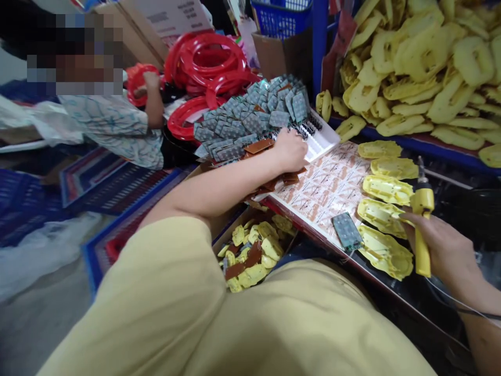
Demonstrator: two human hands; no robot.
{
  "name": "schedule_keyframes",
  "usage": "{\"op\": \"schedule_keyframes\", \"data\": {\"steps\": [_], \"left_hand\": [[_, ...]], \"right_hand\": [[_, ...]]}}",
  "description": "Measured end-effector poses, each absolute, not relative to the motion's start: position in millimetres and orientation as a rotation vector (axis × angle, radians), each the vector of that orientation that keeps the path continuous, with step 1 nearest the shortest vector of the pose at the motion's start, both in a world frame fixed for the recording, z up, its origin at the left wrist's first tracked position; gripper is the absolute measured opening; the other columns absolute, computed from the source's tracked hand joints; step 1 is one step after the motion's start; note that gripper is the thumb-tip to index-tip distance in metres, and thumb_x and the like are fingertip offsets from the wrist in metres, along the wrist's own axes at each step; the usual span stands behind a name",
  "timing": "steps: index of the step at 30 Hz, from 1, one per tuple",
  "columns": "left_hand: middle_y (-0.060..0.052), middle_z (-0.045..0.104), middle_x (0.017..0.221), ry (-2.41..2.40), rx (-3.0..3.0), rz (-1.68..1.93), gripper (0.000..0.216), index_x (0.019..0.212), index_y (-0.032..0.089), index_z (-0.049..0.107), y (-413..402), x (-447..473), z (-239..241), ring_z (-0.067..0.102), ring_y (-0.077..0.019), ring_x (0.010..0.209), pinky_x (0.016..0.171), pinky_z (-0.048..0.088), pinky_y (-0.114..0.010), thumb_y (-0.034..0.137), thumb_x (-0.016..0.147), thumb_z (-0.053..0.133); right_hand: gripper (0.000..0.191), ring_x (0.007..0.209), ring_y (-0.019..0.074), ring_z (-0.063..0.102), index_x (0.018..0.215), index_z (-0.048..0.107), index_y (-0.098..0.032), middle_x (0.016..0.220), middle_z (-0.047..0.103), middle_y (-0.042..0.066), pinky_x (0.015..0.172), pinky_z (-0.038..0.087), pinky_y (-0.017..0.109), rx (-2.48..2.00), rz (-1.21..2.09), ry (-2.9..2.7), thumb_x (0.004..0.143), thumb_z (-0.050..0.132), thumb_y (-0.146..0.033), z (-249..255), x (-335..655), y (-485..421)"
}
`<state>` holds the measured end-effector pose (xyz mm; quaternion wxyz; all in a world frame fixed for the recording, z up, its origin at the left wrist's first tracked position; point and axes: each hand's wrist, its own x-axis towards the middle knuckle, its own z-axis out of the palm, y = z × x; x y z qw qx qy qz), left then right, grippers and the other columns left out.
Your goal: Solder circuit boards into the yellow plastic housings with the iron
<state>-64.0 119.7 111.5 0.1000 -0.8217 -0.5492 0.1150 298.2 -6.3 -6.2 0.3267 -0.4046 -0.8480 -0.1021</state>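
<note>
My left hand [290, 150] reaches over a white tray [323, 141] of small black parts [307, 128], fingers curled down among them; what they pinch is hidden. Beside it lies a heap of grey-green circuit boards [250, 117]. My right hand [444, 243] is wrapped round a yellow-handled power tool [422, 245] with a thin metal tip pointing up; I cannot tell its exact kind. Just left of this hand, yellow plastic shells [385, 250] lie in a column along the board edge. One circuit board [347, 231] lies apart, touching the nearest shell.
Many yellow shells [422, 68] fill a blue-edged bin at the back right. A box [254, 250] of yellow pieces and brown strips stands below my left arm. Red rings [207, 57] are piled behind the boards. A co-worker [113, 115] sits at left, holding a red part.
</note>
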Motion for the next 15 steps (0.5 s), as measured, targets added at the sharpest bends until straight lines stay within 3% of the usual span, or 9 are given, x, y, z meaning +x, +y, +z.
{"op": "schedule_keyframes", "data": {"steps": [4, 8, 12, 15], "left_hand": [[-0.017, 0.082, 0.118, -2.023, -2.228, 0.185, 0.034, 0.106, 0.011, 0.084, 140, -95, 125, 0.070, -0.0367, 0.121, 0.106, 0.050, -0.048, 0.029, 0.103, 0.056], [-0.014, 0.079, 0.102, -2.042, -2.085, -0.297, 0.036, 0.094, 0.015, 0.076, 139, -121, 148, 0.070, -0.0319, 0.113, 0.102, 0.050, -0.043, 0.038, 0.108, 0.054], [0.000, 0.053, 0.065, -1.825, -2.252, -0.898, 0.051, 0.064, 0.020, 0.052, 135, -134, 161, 0.052, -0.0150, 0.073, 0.083, 0.046, -0.034, 0.043, 0.108, 0.063], [0.003, 0.039, 0.059, -1.606, -2.594, -1.518, 0.065, 0.059, 0.022, 0.043, 122, -108, 143, 0.040, -0.0116, 0.061, 0.064, 0.039, -0.030, 0.063, 0.103, 0.067]], "right_hand": [[0.013, 0.075, 0.0206, 0.079, 0.118, 0.072, -0.024, 0.097, 0.083, 0.005, 0.066, 0.060, 0.028, -1.044, -0.415, -2.205, 0.107, 0.067, -0.028, 2, 294, -13], [0.010, 0.070, 0.0180, 0.079, 0.116, 0.071, -0.022, 0.091, 0.082, 0.004, 0.067, 0.061, 0.025, -1.063, -0.384, -2.182, 0.108, 0.067, -0.027, 8, 287, -16], [0.012, 0.078, 0.0187, 0.083, 0.118, 0.071, -0.025, 0.102, 0.085, 0.004, 0.074, 0.066, 0.024, -1.089, -0.229, -2.068, 0.107, 0.070, -0.029, 11, 273, -14], [0.025, 0.093, 0.0231, 0.085, 0.121, 0.068, -0.027, 0.115, 0.085, 0.007, 0.081, 0.069, 0.030, -1.159, 0.015, -1.862, 0.103, 0.076, -0.042, 13, 253, -11]]}}
